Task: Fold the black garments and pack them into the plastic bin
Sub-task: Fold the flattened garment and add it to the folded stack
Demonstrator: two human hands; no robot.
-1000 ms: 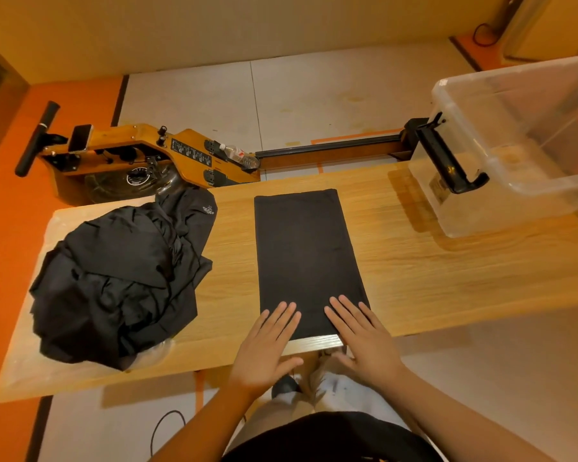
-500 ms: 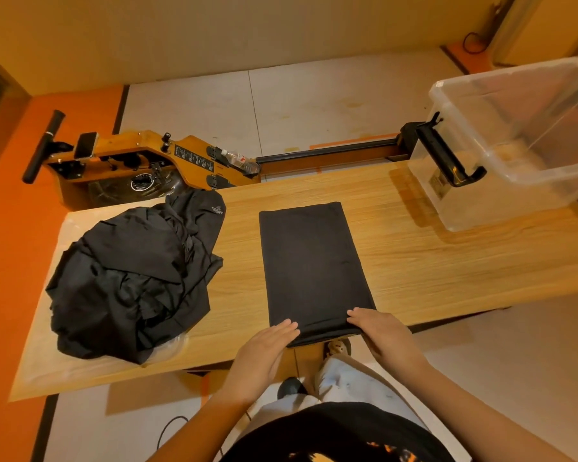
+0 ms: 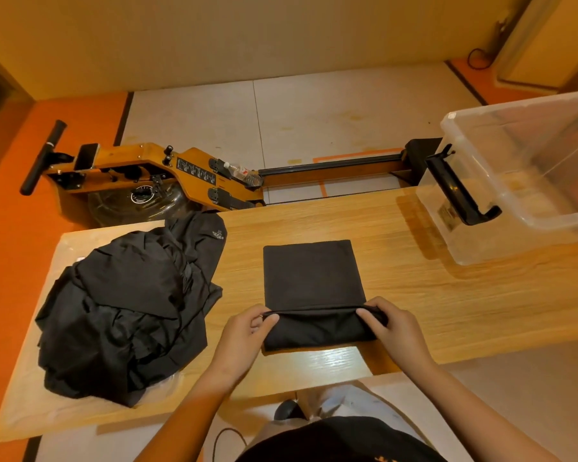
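Fingers of the left hand and right hand each pinch a near corner of the black garment, which lies on the table, well apart from the plastic bin, seemingly empty through glare. Carrying both corners level to the far edge should keep the fold square. Earlier the garment lay flat and longer; now its near end is raised.

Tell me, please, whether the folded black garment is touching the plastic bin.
Apart: the head view shows bare table between the folded black garment and the plastic bin.
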